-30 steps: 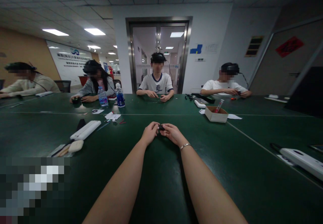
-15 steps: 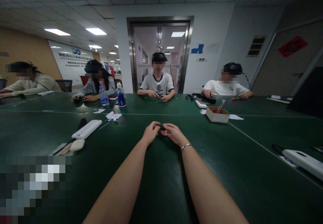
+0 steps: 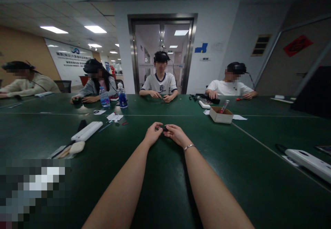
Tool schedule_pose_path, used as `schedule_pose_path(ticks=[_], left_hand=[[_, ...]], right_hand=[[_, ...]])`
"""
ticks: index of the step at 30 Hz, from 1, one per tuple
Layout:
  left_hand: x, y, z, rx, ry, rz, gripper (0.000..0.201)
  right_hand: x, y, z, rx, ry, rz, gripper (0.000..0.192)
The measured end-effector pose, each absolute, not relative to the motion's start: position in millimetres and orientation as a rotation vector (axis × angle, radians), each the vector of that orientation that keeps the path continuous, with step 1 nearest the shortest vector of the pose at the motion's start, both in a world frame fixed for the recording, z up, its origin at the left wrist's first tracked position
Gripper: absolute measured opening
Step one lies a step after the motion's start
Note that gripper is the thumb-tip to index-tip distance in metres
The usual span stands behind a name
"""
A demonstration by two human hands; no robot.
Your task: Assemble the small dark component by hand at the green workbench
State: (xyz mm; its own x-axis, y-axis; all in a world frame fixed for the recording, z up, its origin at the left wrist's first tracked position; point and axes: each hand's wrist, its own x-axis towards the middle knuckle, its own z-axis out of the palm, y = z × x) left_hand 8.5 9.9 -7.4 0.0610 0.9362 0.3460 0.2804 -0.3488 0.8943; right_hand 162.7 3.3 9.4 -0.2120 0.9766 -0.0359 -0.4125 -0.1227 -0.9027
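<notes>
1. The left hand [image 3: 153, 134] and right hand [image 3: 176, 134] meet over the green surface [image 3: 165, 187], fingers pinching a small dark object [image 3: 163, 128].
2. The fingers hide most of the object, too small to identify.

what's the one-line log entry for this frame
left hand: pinching small dark item | right hand: pinching same item | item: held between both hands just over green table | bracelet: on right wrist
</notes>
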Motion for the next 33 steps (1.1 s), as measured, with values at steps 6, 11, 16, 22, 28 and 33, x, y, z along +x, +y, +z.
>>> schedule_pose_path(ticks=[6,11,16,22,28,33], left_hand=[[9,10,-7,1.663,1.173,1.26,0.026],[9,8,-5,1.65,1.188,1.252,0.027],[10,5,-3,1.669,1.168,1.252,0.027],[10,5,-2,1.658,1.189,1.22,0.032],[9,10,-7,1.621,1.139,1.247,0.027],[7,14,-10,1.597,1.181,1.333,0.027]], right_hand=[[162,2,11,-0.832,-0.965,1.595,0.004],[162,1,12,-0.84,-0.957,1.592,0.006],[162,1,12,-0.823,-0.967,1.6,0.005],[162,2,12,-0.851,-0.964,1.594,0.005],[161,2,10,-0.861,-1.07,1.557,0.008],[151,0,10,-1.187,-1.561,1.213,0.014]])
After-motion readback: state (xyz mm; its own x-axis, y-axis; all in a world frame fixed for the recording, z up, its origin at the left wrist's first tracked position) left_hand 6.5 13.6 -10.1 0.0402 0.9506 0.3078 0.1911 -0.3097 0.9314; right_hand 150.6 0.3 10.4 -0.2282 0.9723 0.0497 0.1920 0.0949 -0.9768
